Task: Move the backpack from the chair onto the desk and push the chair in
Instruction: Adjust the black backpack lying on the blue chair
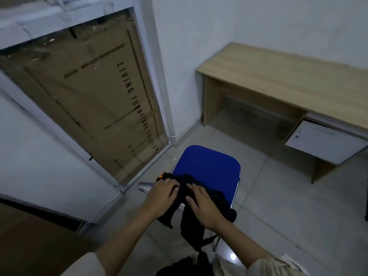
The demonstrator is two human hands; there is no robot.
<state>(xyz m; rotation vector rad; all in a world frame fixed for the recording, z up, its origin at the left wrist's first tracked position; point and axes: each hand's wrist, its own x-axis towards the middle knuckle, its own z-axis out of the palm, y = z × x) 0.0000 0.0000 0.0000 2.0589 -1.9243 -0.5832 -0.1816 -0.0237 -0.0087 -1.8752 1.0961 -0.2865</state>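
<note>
A limp black backpack (221, 200) lies over the near edge of a blue chair seat (209, 166), its straps hanging down toward me. My left hand (161, 198) clutches the bag's left part, next to a small orange patch. My right hand (201, 206) presses down on the bag's middle with fingers curled into the fabric. The wooden desk (278, 80) stands against the right wall, about a metre beyond the chair, with an open knee space under it.
A white drawer unit (322, 140) hangs under the desk's right part. A large cardboard box printed with furniture lettering (95, 100) leans in the doorway at the left. The floor is grey tile (288, 206) between chair and desk.
</note>
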